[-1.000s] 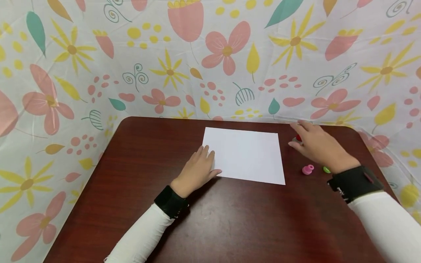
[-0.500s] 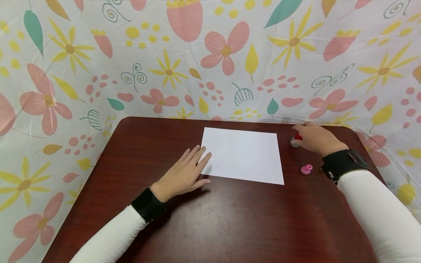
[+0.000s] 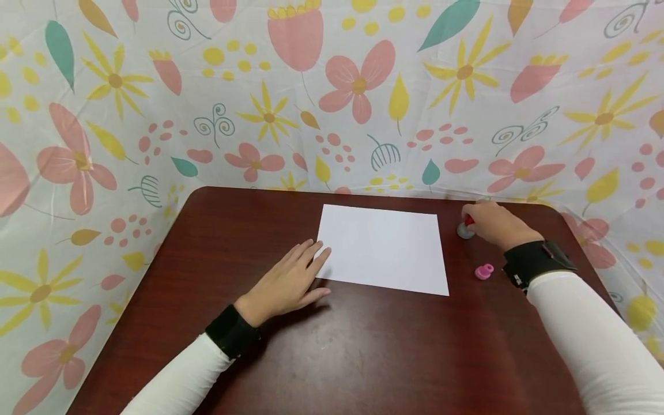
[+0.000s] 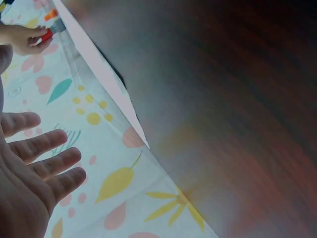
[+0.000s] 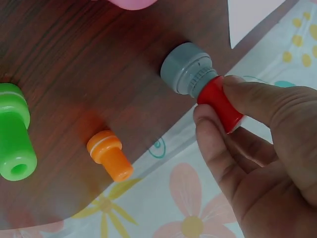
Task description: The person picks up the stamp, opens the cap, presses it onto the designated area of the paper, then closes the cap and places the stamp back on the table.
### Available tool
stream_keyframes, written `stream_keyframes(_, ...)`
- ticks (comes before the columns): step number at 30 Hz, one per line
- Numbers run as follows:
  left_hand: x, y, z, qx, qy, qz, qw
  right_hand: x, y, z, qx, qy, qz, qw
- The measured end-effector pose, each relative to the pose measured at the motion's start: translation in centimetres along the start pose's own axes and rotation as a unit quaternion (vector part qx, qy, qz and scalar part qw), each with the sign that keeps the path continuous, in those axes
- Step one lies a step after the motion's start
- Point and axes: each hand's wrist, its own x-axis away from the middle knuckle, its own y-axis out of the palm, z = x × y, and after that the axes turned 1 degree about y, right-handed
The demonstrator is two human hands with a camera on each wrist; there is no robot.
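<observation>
At the table's far right, my right hand (image 3: 498, 223) pinches a stamp by its red handle, thumb on one side and fingers on the other. The right wrist view shows the stamp (image 5: 190, 72) with its wide grey head standing at the table top. A white sheet of paper (image 3: 384, 248) lies left of it. My left hand (image 3: 282, 285) is spread with straight fingers, fingertips overlapping the sheet's left edge in the head view. Nothing is in its grasp; the left wrist view shows the bare palm.
A pink stamp (image 3: 484, 271) stands nearer than the right hand. Green (image 5: 15, 131) and orange (image 5: 110, 154) stamps stand beside the red-handled one in the right wrist view. A flowered cloth (image 3: 358, 115) hangs behind the dark wooden table (image 3: 363, 351).
My right hand, earlier loosely over the red-handled stamp, has come to grip its handle. My left hand has drawn back leftward, with less of it over the paper.
</observation>
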Motion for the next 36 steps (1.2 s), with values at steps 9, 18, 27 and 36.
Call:
stream_keyframes(9,-0.1,-0.8,-0.5,0.040,-0.055,0.039,0.9969,0.8,-1.7,-1.5,0.000,-0.041,0.076,0.996)
stream_keyframes(18,-1.0,-2.0,-0.6,0.094,-0.107,0.070,0.9873,2.5,-3.5,-6.1,-0.044,-0.084,0.197,0.976)
stream_keyframes(27,-4.2,-3.1,0.4,0.165,-0.117,0.114,0.9727,4.3,-3.4,-12.4,-0.094,-0.084,0.259,0.958)
stream_keyframes(36,-6.6,-3.4,1.5,0.266,-0.133,0.147,0.9434,5.5,-3.0,-16.8,-0.171,-0.121,0.321,0.924)
